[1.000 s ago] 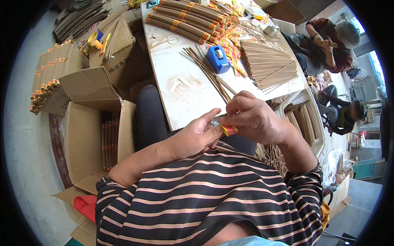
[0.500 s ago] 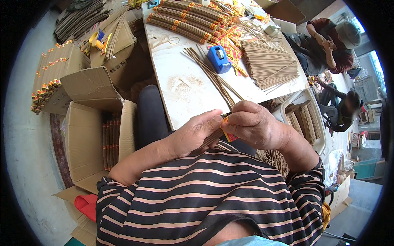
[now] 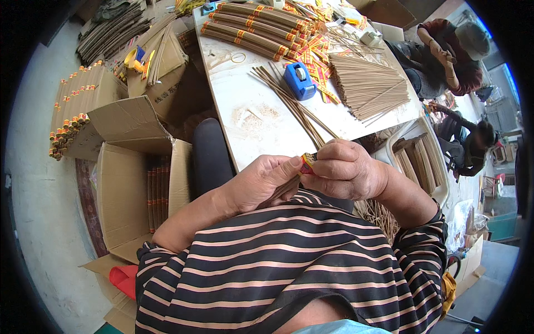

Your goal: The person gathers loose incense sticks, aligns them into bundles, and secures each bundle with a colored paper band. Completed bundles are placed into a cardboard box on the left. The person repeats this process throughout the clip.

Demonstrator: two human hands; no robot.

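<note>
Close to my body, below the table's near edge, my left hand (image 3: pixel 266 179) is closed around a bundle of thin brown incense sticks (image 3: pixel 284 190). A red and yellow paper label (image 3: pixel 306 163) lies around the end of the bundle. My right hand (image 3: pixel 349 171) pinches at that label, its fingers curled against the bundle's end. The fingertips of my right hand are partly hidden behind its knuckles. On the table just beyond both hands lie a few loose incense sticks (image 3: pixel 295 108) and a blue tape dispenser (image 3: pixel 299 81).
The white table (image 3: pixel 250 142) bears a fanned pile of sticks (image 3: pixel 367 86), labelled bundles (image 3: pixel 245 36) and scattered paper labels (image 3: pixel 318 67). An open cardboard box (image 3: pixel 119 195) with bundles stands at left. A white tub (image 3: pixel 441 192) of sticks is at right. Two people (image 3: pixel 453 55) sit farther right.
The label's loose flap, hanging below my right fingers before, now lies around the bundle's end. My right hand has shifted slightly, and the whole view has moved a little.
</note>
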